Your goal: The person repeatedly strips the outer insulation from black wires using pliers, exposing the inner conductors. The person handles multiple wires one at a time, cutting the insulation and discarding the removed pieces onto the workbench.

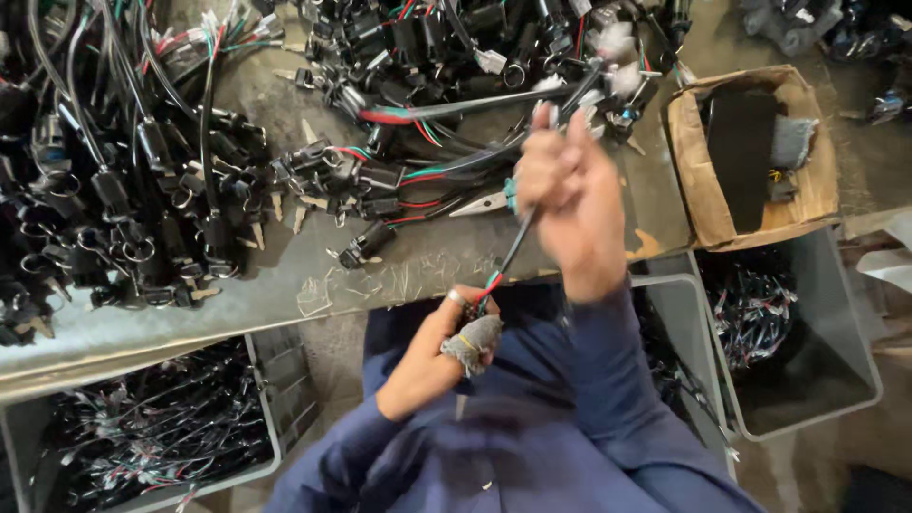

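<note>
Head view: right hand (568,195) grips a black sheathed cable (513,249) above the workbench (237,294). Left hand (454,334), thumb wrapped in grey cloth, pinches the cable's red-green wire end; fingertips hidden, cable's upper end lost among wiring harnesses (142,161).

Cable (514,249): a thin black sheathed lead stretched taut on a diagonal above the near edge of the bench (237,304), its lower end nearer the viewer than that edge. At the lower end the sheath stops and red and green wires emerge, pinched in the left hand (446,337), which wears a frayed grey wrap on its finger. The upper end passes into the closed right hand (560,190) over the bench. Pliers (489,201): metal jaws, teal grip, pointing left, beside the right hand over the bench.
</note>
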